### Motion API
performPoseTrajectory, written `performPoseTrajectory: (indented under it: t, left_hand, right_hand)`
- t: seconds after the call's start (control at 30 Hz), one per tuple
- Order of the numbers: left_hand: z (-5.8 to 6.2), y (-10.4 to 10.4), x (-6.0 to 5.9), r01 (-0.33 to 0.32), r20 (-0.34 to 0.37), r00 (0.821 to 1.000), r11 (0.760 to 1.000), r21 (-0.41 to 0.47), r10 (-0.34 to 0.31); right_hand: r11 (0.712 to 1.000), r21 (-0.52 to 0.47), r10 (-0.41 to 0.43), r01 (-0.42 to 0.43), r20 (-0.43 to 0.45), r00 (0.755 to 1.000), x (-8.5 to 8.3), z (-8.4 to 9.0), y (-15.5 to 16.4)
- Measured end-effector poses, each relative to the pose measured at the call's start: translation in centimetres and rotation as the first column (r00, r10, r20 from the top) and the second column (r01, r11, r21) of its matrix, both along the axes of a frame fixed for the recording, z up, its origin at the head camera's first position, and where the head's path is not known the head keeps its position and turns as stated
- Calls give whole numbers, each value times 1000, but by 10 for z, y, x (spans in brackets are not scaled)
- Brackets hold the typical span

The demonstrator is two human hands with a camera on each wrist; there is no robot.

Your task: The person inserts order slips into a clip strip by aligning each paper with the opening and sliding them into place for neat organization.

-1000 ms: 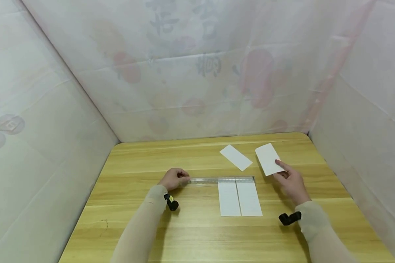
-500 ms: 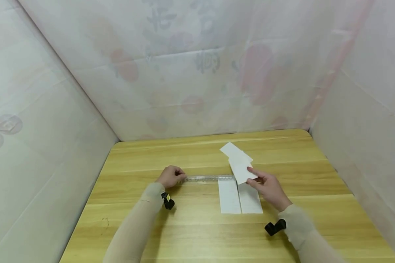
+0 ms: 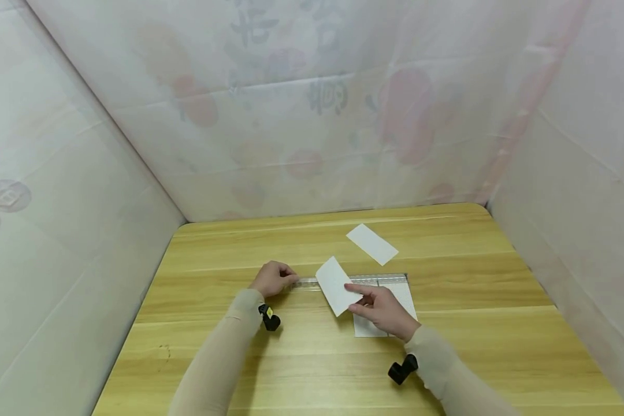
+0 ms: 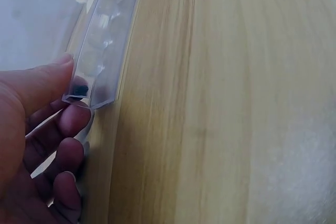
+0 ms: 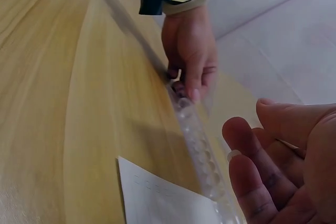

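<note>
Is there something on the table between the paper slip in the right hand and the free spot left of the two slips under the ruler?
Nothing visible: the held slip hangs over bare table beside the ruler.

The left hand point(image 3: 273, 279) lies knuckles-up left of centre, its fingers curled and its thumb and fingertips point(image 4: 73, 119) pinching together. Its forearm, in a pale beige sleeve, runs back toward the near edge, with a small black wrist camera strapped at the cuff. The right hand point(image 3: 382, 306) sits near the middle, index finger stretched out to the left, thumb beneath it in a pinch. Its beige-sleeved forearm angles in from the near right, also carrying a black wrist camera.
</note>
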State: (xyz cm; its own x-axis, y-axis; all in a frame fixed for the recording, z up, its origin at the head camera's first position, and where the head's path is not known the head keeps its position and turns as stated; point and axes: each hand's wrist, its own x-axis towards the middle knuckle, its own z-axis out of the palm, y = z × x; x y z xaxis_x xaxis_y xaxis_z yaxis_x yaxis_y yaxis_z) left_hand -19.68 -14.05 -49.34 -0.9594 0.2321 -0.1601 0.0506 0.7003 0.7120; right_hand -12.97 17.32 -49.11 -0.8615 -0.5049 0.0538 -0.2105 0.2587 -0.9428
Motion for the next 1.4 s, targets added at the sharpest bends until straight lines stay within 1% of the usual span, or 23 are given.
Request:
performPoseTrajectory:
  t: [0.13,0.23,0.37,0.47,0.6,0.7,0.8,0.93,1.1,1.4]
  left_hand:
    - [0,1,2,-19,8,1000,1000,2,19]
    - [-1,0,2,-28,18,999,1000,8,28]
    - [-3,-1,1,-28,17,999,999,15,28]
    - [-3,-1,0,-31,25,999,999,14,31]
    - [-3,-1,-1,-28,42,999,999,20,27]
    - [-3,-2,-2,-24,55,998,999,33,23]
    - [-3,-4,-3,-25,70,997,999,42,22]
    - [-4,-6,-4,-12,74,997,999,39,9]
    - [-2,-7,-2,0,80,997,998,57,-5]
    - [2,-7,-2,-2,114,993,998,70,-6]
  right_hand:
    - [999,37,-1,1,7,1000,0,-3,-7]
    - [997,74,-13,13,-5,1000,1,-4,-11]
    - [992,121,-16,21,-44,999,3,-5,-17]
    - [989,146,-8,14,-43,999,7,-7,-24]
    - [988,155,5,-4,-6,1000,12,-10,-32]
    - [988,155,16,-16,1,1000,14,-11,-36]
    - [986,165,38,-37,-5,999,16,-11,-40]
    - [977,194,89,-86,-3,996,18,-10,-43]
    - [968,215,136,-129,-15,991,19,-11,-45]
    - [966,212,146,-147,18,989,21,-15,-47]
